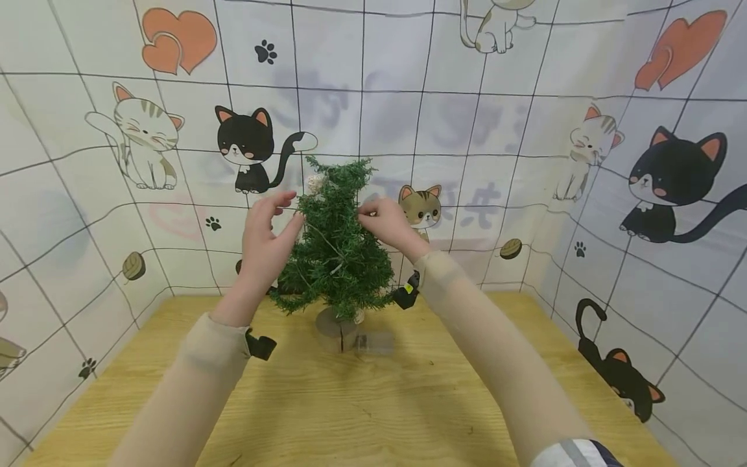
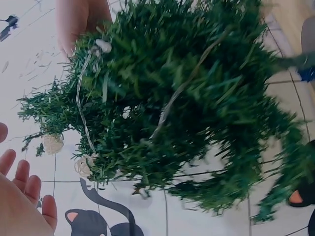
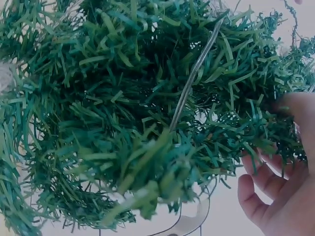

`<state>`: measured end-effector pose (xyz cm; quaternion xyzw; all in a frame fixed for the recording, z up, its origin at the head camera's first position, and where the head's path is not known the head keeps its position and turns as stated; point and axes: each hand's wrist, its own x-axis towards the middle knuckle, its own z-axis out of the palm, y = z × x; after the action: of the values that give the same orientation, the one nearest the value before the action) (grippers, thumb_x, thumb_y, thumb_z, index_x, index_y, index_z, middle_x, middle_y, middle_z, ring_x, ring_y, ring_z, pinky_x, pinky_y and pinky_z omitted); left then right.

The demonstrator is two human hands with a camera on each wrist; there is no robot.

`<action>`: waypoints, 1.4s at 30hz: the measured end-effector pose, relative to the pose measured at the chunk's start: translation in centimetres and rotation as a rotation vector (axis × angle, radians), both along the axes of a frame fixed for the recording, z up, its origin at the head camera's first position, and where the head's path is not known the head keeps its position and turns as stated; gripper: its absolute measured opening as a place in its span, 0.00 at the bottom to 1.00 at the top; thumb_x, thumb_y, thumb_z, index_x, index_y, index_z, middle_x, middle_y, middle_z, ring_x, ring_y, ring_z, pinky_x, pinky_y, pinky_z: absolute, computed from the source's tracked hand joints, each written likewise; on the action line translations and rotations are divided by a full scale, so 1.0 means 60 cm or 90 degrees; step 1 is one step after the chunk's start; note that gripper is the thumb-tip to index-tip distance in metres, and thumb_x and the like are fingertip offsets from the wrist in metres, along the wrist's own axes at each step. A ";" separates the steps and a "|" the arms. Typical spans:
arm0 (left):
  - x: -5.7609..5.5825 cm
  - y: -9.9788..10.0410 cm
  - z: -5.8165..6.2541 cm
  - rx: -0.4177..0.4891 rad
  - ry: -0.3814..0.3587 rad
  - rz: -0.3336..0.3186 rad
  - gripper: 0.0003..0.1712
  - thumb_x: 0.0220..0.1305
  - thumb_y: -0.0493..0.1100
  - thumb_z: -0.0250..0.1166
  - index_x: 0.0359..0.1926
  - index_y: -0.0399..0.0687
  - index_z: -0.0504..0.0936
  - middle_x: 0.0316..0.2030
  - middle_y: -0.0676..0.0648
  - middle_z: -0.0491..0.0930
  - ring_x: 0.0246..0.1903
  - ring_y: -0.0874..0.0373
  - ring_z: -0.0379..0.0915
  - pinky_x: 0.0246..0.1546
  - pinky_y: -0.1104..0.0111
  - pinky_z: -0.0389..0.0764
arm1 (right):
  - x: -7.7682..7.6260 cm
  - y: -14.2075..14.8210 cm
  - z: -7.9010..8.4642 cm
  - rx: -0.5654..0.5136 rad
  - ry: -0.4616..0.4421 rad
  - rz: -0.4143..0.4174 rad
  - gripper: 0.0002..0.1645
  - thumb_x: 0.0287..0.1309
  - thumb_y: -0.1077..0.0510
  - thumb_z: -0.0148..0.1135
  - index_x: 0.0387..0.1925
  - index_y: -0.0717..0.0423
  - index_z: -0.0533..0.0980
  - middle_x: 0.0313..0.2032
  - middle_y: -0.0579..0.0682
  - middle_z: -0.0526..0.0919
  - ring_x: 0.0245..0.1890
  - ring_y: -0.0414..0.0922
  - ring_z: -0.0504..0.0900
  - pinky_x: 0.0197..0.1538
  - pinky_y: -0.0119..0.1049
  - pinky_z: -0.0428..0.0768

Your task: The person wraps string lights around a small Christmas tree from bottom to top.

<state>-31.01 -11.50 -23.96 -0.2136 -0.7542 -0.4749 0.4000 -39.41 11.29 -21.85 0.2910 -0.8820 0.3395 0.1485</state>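
A small green artificial Christmas tree (image 1: 344, 253) stands upright on a round base (image 1: 332, 332). Thin wire of a light string (image 2: 170, 105) winds through its branches, with pale woven balls (image 2: 84, 166) on it. At the tree's upper right, my right hand (image 1: 390, 224) pinches a branch (image 3: 268, 130) between thumb and fingers; foliage hides part of the grip. My left hand (image 1: 265, 237) is held up beside the upper left branches, fingers apart and loosely bent, holding nothing. In the left wrist view its fingers (image 2: 33, 189) are apart from the foliage.
A clear rectangular object, apparently a battery box (image 1: 376, 342), lies on the wooden table (image 1: 362, 408) right of the base. Behind and at both sides hangs a white gridded sheet (image 1: 385, 123) printed with cats and hearts. Each wrist carries a black strap mount (image 1: 260, 345).
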 end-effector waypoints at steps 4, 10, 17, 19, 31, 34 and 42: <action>0.020 -0.003 -0.023 0.042 -0.020 -0.012 0.19 0.66 0.38 0.61 0.57 0.42 0.78 0.50 0.42 0.73 0.50 0.48 0.63 0.44 0.60 0.60 | 0.003 0.005 0.004 0.017 0.044 0.005 0.17 0.70 0.58 0.50 0.41 0.58 0.85 0.51 0.54 0.80 0.37 0.47 0.76 0.39 0.40 0.70; 0.036 -0.004 -0.040 0.065 -0.044 -0.028 0.16 0.67 0.38 0.62 0.54 0.40 0.79 0.50 0.42 0.73 0.50 0.49 0.63 0.47 0.59 0.60 | 0.012 0.009 0.016 0.029 0.076 0.010 0.27 0.74 0.57 0.42 0.15 0.55 0.68 0.50 0.54 0.79 0.30 0.49 0.70 0.46 0.43 0.70; 0.048 -0.013 -0.047 0.057 -0.060 -0.021 0.14 0.67 0.37 0.61 0.52 0.38 0.80 0.49 0.42 0.74 0.48 0.55 0.61 0.48 0.57 0.60 | 0.016 0.010 0.024 -0.002 0.078 -0.013 0.20 0.73 0.53 0.48 0.27 0.55 0.80 0.43 0.51 0.81 0.39 0.45 0.74 0.46 0.41 0.71; 0.050 -0.015 -0.048 0.054 -0.065 -0.020 0.14 0.68 0.37 0.60 0.52 0.38 0.80 0.49 0.43 0.74 0.48 0.54 0.61 0.48 0.57 0.61 | 0.017 0.009 0.024 -0.012 0.062 -0.024 0.15 0.71 0.53 0.52 0.40 0.54 0.84 0.47 0.48 0.80 0.42 0.45 0.76 0.46 0.42 0.73; 0.089 -0.019 -0.065 0.108 -0.081 -0.047 0.12 0.69 0.36 0.59 0.51 0.39 0.80 0.47 0.50 0.72 0.47 0.56 0.60 0.47 0.64 0.60 | 0.015 -0.002 0.006 -0.065 0.009 -0.038 0.13 0.67 0.58 0.56 0.44 0.58 0.84 0.49 0.52 0.81 0.51 0.47 0.77 0.49 0.44 0.75; 0.095 -0.020 -0.063 0.112 -0.083 -0.054 0.12 0.70 0.37 0.58 0.52 0.40 0.80 0.46 0.51 0.71 0.47 0.60 0.61 0.48 0.65 0.61 | 0.016 0.005 0.004 -0.082 0.011 -0.046 0.13 0.67 0.58 0.56 0.44 0.58 0.84 0.50 0.52 0.81 0.51 0.48 0.77 0.48 0.45 0.74; 0.079 -0.040 -0.060 0.044 -0.108 -0.041 0.14 0.69 0.37 0.59 0.54 0.39 0.79 0.50 0.45 0.73 0.48 0.58 0.62 0.47 0.64 0.62 | 0.015 0.027 0.006 -0.123 0.018 -0.036 0.18 0.69 0.51 0.51 0.44 0.54 0.84 0.45 0.52 0.83 0.39 0.46 0.76 0.46 0.43 0.73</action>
<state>-26.28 -13.89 -27.55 -0.1829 -0.7610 -0.5299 0.3264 -38.53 12.91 -21.47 0.2554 -0.8507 0.4146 0.1979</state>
